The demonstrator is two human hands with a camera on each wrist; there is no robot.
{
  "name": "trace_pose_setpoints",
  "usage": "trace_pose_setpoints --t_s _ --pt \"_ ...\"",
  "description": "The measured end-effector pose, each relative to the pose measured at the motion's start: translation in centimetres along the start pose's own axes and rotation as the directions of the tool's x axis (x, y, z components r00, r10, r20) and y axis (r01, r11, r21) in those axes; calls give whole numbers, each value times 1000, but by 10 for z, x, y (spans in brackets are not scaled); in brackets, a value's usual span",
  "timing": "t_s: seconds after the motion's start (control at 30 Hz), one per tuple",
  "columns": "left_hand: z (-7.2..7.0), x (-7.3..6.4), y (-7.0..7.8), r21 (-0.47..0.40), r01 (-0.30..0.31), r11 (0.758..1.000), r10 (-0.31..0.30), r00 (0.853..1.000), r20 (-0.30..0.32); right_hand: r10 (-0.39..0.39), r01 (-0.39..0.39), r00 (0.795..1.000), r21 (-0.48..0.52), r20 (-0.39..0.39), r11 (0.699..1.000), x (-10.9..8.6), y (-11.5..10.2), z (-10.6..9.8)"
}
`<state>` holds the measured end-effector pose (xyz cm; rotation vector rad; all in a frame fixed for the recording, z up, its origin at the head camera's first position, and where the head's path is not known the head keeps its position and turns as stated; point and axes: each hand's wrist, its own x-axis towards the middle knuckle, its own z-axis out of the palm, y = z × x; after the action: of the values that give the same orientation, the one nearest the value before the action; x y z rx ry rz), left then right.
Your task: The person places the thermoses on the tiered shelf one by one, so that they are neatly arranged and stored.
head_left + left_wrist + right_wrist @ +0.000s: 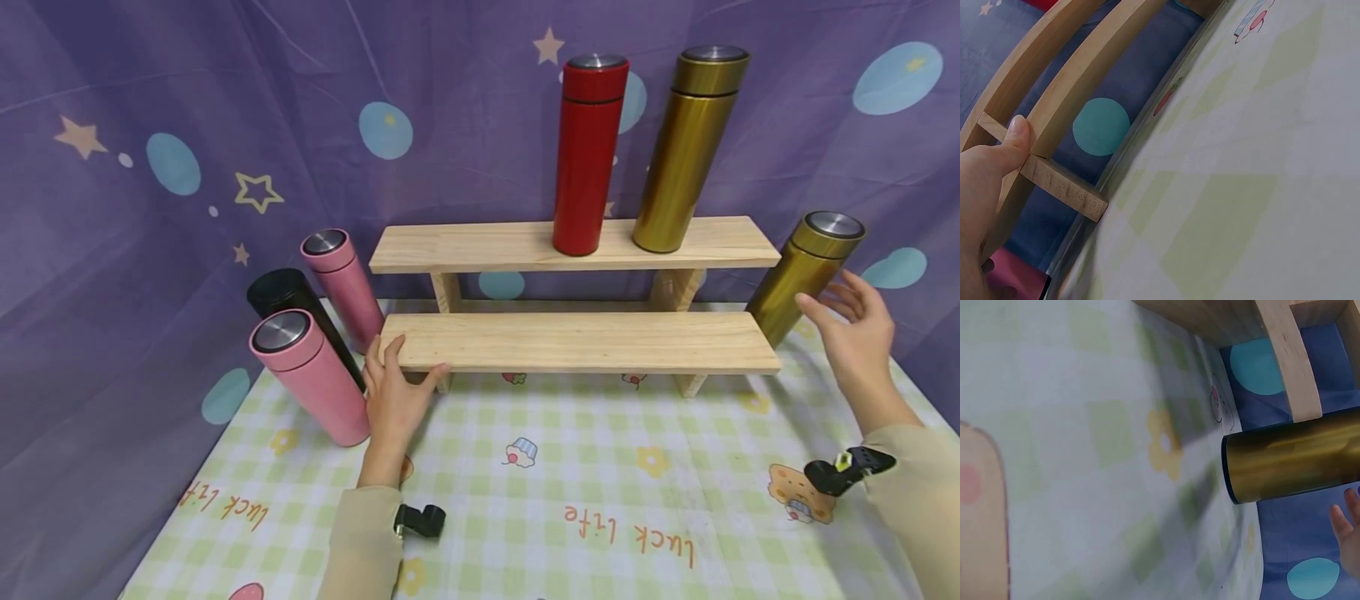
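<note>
While my left hand (395, 400) gripped the left end of the two-tier pale wooden shelf (577, 340), thumb hooked under the lower board and fingers on top, my right hand (855, 337) hung open just beside the gold metal flask on the cloth (806, 275), touching nothing. That flask stood right of the shelf, at the lower board's end. Judgement: keep the left hand steadying the shelf, wrap the right around mid-body, lift straight. A red metal flask (588, 154) and a second gold flask (690, 146) stood on the top board. Two pink flasks (311, 375) and a black one (288, 296) stood left, on the green checked cloth (585, 475).
</note>
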<state>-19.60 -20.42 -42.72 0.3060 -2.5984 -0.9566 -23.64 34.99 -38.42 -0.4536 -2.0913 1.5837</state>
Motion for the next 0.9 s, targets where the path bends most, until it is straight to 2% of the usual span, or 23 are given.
trace_pose_setpoints --t_s 0.2,0.4,0.6,0.9 --pt "-1 -1 0 -1 -4 1000 4 1000 1 -22 21 999 29 32 999 7 1 4" --pt "-2 -1 0 -3 -3 1000 3 1000 7 19 -21 998 46 52 999 11 -1 8" --pt "-1 0 0 -2 -5 1000 5 1000 1 71 -69 996 -29 58 997 15 -4 14" --pt "-2 -1 0 2 -9 1000 9 1000 0 108 -106 992 -39 66 994 18 -5 22"
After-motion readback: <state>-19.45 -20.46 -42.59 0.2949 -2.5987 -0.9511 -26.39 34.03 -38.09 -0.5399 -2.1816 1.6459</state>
